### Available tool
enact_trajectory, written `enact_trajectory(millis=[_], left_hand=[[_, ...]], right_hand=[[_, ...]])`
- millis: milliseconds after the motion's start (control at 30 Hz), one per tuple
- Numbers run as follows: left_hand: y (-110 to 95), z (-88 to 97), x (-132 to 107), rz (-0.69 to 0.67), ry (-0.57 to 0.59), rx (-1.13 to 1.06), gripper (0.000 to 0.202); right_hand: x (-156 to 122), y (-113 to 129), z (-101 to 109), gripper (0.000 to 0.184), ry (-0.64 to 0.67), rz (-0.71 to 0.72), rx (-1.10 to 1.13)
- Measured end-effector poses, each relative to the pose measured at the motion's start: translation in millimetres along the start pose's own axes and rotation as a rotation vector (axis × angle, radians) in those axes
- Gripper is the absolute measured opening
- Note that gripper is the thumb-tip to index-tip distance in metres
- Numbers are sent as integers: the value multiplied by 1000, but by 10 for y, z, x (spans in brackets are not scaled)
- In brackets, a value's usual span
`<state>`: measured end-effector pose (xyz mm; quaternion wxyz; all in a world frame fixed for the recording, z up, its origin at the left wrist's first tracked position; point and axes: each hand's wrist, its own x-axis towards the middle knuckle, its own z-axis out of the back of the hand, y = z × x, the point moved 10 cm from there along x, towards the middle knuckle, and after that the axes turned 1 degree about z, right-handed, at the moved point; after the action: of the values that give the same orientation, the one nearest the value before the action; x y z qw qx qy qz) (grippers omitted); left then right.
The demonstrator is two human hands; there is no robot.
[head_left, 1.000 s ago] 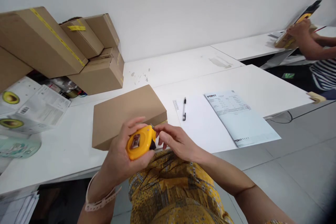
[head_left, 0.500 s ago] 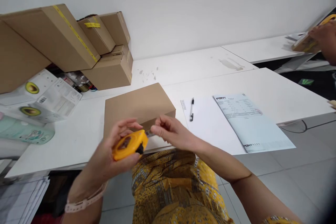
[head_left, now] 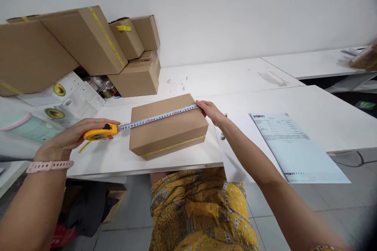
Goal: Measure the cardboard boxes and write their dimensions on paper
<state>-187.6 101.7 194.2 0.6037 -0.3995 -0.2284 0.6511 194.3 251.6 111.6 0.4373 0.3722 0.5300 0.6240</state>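
A brown cardboard box [head_left: 165,135] with yellow tape along its near side lies on the white table before me. My left hand [head_left: 79,131], with a pink band at the wrist, grips a yellow tape measure [head_left: 100,132] just left of the box. Its silver blade [head_left: 159,117] is pulled out lengthwise across the box top, numbers facing up. At the box's right edge my right hand [head_left: 210,110] pinches the blade's end; the fingertips partly hide it. Under the right forearm a pen [head_left: 223,136] is mostly covered.
A white sheet [head_left: 241,157] and a printed bluish form [head_left: 303,149] lie to the right, past the table's front edge. Stacked cardboard boxes [head_left: 82,43], a white avocado-print carton [head_left: 70,98] and a mint-green container [head_left: 32,127] crowd the left. Another box [head_left: 365,58] is far right.
My hands have moved apart, drawing the blade out across the box top. The box's near side has come into view. The co-worker's hand at far right is gone from view.
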Motion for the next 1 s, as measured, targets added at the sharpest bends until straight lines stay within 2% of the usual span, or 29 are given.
enact_trajectory(millis=[133,400,667,1000], left_hand=[[173,6,74,54,42,-69,36],[150,-226,171,79,205,-297,48],[149,-232,127,56,229,-362,60],[166,-227,148,72,215,-362,60]], right_hand=[[-44,31,-87,49,-9,-32,-91],[-20,-22,-178,58,45,-12,-175],[-33,-44,-211,57,45,-34,-171],[-21,-34,-218,58,44,-17,-184]])
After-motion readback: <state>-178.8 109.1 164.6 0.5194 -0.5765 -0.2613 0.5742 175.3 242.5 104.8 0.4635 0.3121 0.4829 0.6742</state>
